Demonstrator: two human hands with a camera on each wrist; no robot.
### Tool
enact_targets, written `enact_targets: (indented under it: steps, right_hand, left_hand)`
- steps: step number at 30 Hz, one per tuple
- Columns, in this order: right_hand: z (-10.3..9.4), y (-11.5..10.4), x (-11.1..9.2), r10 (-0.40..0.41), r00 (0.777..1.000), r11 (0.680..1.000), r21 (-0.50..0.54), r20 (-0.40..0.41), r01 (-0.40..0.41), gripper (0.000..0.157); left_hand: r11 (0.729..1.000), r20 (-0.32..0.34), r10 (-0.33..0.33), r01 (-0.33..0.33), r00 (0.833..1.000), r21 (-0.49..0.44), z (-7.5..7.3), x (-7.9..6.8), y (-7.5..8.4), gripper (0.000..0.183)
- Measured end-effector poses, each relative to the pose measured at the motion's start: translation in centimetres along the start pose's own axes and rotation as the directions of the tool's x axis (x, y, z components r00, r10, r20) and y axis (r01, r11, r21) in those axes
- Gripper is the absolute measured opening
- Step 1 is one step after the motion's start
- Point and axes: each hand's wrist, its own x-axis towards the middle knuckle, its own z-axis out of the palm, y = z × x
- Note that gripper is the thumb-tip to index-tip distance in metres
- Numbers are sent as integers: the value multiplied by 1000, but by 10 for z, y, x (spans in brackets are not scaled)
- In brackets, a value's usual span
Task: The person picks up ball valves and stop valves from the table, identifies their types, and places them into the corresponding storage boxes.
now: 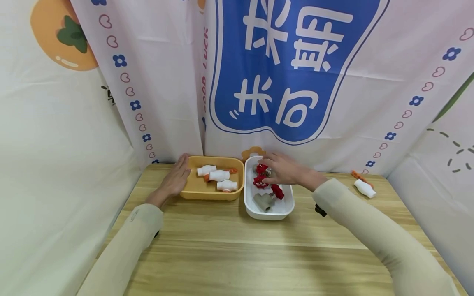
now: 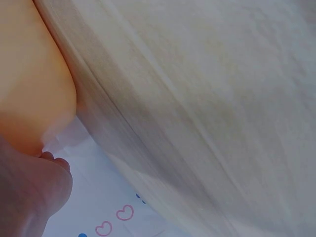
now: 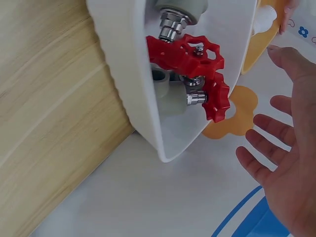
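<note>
My left hand [image 1: 172, 181] rests at the left wall of the yellow bin [image 1: 209, 196], fingers straight. Inside that bin lie 3 white ball valves [image 1: 219, 176] with orange handles. Over the far part of the white bin [image 1: 269, 216] hovers my right hand [image 1: 285, 169]. In the right wrist view, the same hand [image 3: 291, 153] has its fingers spread and holds nothing. Grey pipe valves with red handwheels [image 3: 200, 57] lie below it in the white bin; one grey valve body [image 1: 263, 201] sits near the front. In the left wrist view, only part of the left hand [image 2: 34, 190] shows.
On the wooden table [image 1: 222, 255], another white ball valve [image 1: 364, 188] with an orange handle lies at the far right. The two bins stand side by side at the back edge, close to a printed cloth [image 1: 177, 102]. Cloth walls flank the table.
</note>
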Motion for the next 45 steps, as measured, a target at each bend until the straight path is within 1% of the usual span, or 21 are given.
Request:
enact_targets:
  steps: [7, 13, 17, 22, 28, 38, 45]
  right_hand:
    - [-2, 4, -17, 16, 1000, 1000, -12, 15, -15, 70]
    - [0, 9, -33, 17, 1000, 999, -33, 0, -17, 66]
    - [-1, 15, -44, 28, 1000, 999, -38, 1, -28, 68]
    - [-2, 27, -61, 33, 999, 998, -61, -12, -34, 68]
    - [1, 44, -82, 56, 998, 997, -55, -27, -58, 67]
    - [7, 68, -116, 88, 996, 993, -78, -7, -88, 70]
    - [7, 84, -136, 109, 994, 991, -85, 0, -108, 68]
  left_hand:
    - [1000, -7, -4, 4, 1000, 5, 0, -2, -2, 62]
    - [1000, -4, -18, 18, 1000, 4, 2, -2, -3, 62]
    - [1000, -4, -17, 17, 1000, 3, 1, 0, -3, 62]
    - [1000, -5, -16, 16, 1000, 4, 1, 0, -1, 63]
    - [1000, -4, -14, 14, 1000, 3, 2, 0, -1, 63]
    - [1000, -1, -12, 12, 1000, 8, 3, 0, -2, 64]
    - [1000, -2, -16, 16, 1000, 3, 2, 0, -2, 64]
